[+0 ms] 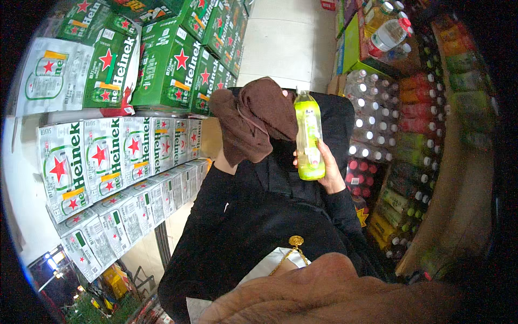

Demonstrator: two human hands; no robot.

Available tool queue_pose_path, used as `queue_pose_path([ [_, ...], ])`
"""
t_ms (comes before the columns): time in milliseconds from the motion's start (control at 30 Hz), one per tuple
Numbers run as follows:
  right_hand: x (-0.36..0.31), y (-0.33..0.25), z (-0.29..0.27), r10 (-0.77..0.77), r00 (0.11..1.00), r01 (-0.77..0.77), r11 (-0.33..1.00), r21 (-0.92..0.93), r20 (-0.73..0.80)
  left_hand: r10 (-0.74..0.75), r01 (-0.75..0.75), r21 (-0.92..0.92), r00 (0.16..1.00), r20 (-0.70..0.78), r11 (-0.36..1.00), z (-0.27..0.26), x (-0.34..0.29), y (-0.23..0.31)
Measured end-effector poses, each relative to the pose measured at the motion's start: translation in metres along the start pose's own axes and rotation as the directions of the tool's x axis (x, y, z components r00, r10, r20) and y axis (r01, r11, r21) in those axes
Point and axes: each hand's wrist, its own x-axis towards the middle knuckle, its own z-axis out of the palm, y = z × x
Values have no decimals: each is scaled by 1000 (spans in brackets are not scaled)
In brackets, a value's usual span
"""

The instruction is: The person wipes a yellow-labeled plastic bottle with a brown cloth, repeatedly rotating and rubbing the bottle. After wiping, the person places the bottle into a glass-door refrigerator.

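My right hand (pixel 330 171) is closed round the lower part of a plastic drink bottle (pixel 309 135). The bottle stands nearly upright in front of my body, with a yellow-green label and a clear neck. A brown cloth (pixel 256 121) is bunched over my left hand (pixel 224 164), hiding most of it. Only the wrist and a fingertip by the bottle's neck show. The cloth's right side lies against the bottle or just beside it; I cannot tell which.
Green beer cartons (pixel 170 67) are stacked at the far left, with silver cartons (pixel 102 156) in rows nearer me. Shrink-wrapped water bottles (pixel 372 110) and coloured drinks (pixel 418 110) line the right side. Pale floor tiles (pixel 286 43) run between the stacks. Several bottles (pixel 386 38) top a box there.
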Motion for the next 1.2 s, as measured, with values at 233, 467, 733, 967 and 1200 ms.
queue_pose_path([
  [233,0,10,-4,51,996,-54,998,-37,-67,231,-328,749,944,236,576,23,-1,38],
  [467,6,9,-3,9,996,-20,991,-133,-87,2,-616,675,738,675,-405,71,7,99],
  [733,5,13,-6,-2,996,-11,988,-157,-86,-70,-509,676,822,565,-533,89,10,167],
  [967,8,13,-1,46,996,-58,985,-161,-76,330,-516,692,625,708,-505,149,-4,166],
  [1200,9,16,-1,165,985,-171,975,-141,-58,505,-599,788,729,462,144,182,10,179],
])
